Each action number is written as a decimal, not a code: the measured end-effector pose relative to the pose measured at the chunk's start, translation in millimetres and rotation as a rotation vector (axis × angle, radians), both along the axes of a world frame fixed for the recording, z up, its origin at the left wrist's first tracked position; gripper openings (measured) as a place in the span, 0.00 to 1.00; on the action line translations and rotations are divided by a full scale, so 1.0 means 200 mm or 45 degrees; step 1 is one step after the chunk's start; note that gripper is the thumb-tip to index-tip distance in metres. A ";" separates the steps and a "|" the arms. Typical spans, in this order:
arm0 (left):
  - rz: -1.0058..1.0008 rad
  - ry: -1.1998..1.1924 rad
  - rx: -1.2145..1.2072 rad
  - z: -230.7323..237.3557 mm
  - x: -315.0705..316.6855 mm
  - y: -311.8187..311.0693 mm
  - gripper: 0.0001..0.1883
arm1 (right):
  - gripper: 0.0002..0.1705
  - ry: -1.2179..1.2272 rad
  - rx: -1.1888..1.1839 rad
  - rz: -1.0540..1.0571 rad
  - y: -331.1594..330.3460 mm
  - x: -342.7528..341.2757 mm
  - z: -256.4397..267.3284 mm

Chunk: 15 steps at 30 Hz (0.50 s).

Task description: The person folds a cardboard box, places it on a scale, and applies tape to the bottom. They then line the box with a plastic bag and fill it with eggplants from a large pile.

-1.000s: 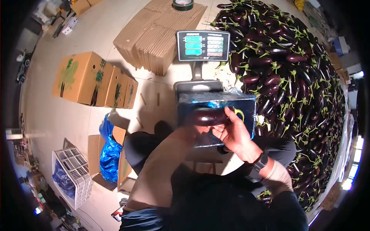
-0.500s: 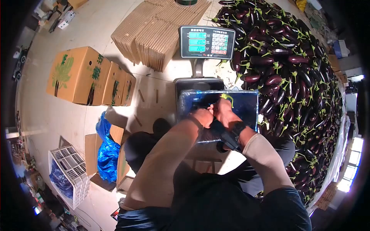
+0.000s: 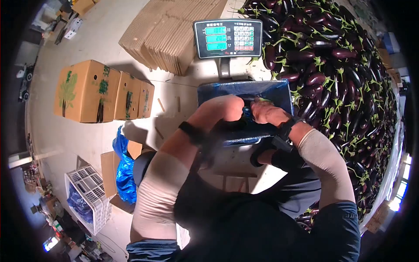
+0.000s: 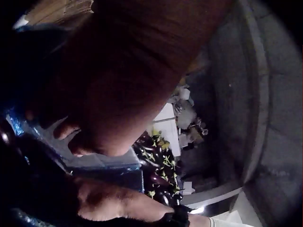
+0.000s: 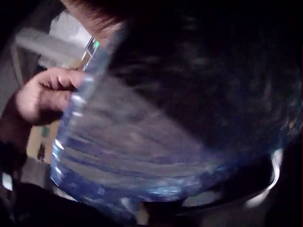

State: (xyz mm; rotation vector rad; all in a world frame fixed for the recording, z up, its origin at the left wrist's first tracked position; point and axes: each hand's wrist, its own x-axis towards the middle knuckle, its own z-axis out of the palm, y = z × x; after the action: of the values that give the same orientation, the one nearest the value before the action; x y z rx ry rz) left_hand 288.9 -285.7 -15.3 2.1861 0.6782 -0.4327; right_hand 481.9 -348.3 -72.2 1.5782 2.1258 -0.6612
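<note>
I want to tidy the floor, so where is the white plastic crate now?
The white plastic crate is at the lower left of the head view, beside the open carton that holds blue plastic.

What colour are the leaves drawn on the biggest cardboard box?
Green. The drawn leaves show best in the head view.

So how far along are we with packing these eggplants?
Partway, I'd judge. Three printed cartons stand at the left and look closed, so probably done. In hand is the blue-lined box by the scale, with the left hand and right hand over it; their grip is hidden. Left: a big eggplant heap and stacked flat cardboard.
</note>
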 end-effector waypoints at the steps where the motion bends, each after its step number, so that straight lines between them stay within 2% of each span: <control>1: 0.003 0.005 0.005 0.04 -0.03 0.00 0.14 | 0.16 -0.009 -0.149 -0.020 0.01 0.01 0.00; 2: 0.102 -0.009 0.004 0.10 -0.08 -0.02 0.15 | 0.16 -0.005 -0.145 -0.014 0.03 -0.01 0.01; 4: 0.219 -0.011 -0.010 0.28 -0.16 -0.04 0.16 | 0.17 -0.131 -0.606 0.345 0.06 -0.07 0.09; 6: 0.420 -0.001 0.085 0.49 -0.20 -0.03 0.18 | 0.18 -0.016 -0.627 0.418 0.13 -0.12 0.15; 7: 0.425 0.008 0.083 0.48 -0.24 -0.03 0.18 | 0.19 0.016 -0.586 0.510 0.18 -0.14 0.16; 8: 0.625 -0.171 0.328 0.45 -0.27 -0.02 0.20 | 0.21 0.049 -0.543 0.601 0.22 -0.17 0.16; 9: 0.821 -0.351 0.576 0.42 -0.29 -0.01 0.22 | 0.23 0.060 -0.519 0.524 0.26 -0.21 0.16; 10: 0.825 -0.337 0.569 0.35 -0.30 0.00 0.22 | 0.21 0.099 -0.513 0.457 0.30 -0.24 0.16; 12: 1.010 -0.478 0.769 0.10 -0.32 0.00 0.26 | 0.19 0.227 -0.372 0.463 0.32 -0.29 -0.09; 13: 1.011 -0.541 0.790 -0.02 -0.33 0.00 0.27 | 0.19 0.230 -0.380 0.471 0.32 -0.32 -0.19; 15: 1.076 -0.595 0.660 -0.05 -0.30 0.01 0.24 | 0.17 0.253 -0.276 0.564 0.27 -0.39 -0.32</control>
State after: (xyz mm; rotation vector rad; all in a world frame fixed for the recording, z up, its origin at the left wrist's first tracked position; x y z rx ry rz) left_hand 228.0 -283.9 -24.6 2.0765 1.4382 0.7350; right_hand 404.0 -293.7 -136.9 0.9161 2.3443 -0.8814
